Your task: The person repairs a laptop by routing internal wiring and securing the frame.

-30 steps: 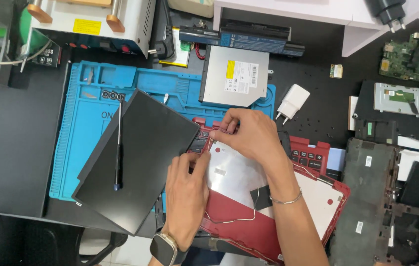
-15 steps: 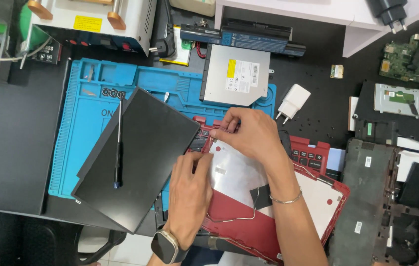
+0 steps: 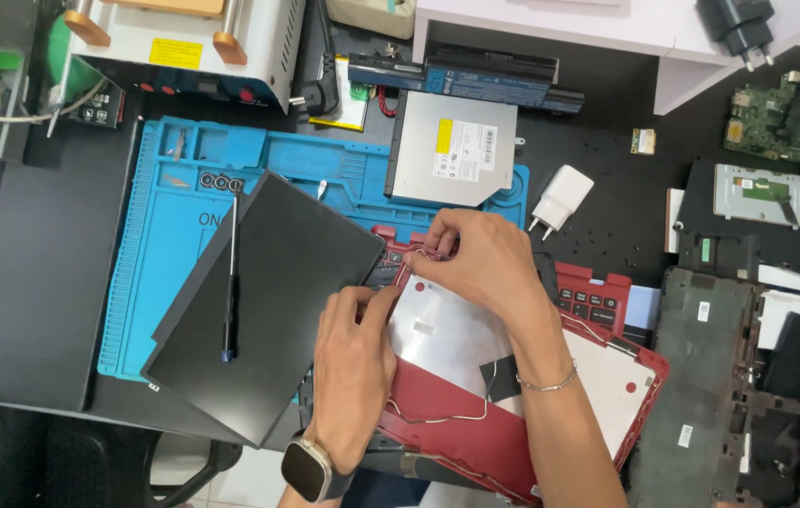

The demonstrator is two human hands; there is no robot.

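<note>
A red laptop lid lies open side up, with a silver foil lining and thin cables running over it. My left hand, with a watch on its wrist, presses on the lid's left edge. My right hand, bracelet on the wrist, pinches something small, apparently a thin cable, at the lid's top left corner. A black screen panel lies tilted to the left, with a thin screwdriver resting on it.
A blue work mat is under the panel. Behind it lie a silver optical drive, a long black battery, a white charger plug. A dark laptop base and green circuit boards are at right.
Both hands have stayed at the lid's top left corner, with only small finger shifts. Nothing else has visibly moved.
</note>
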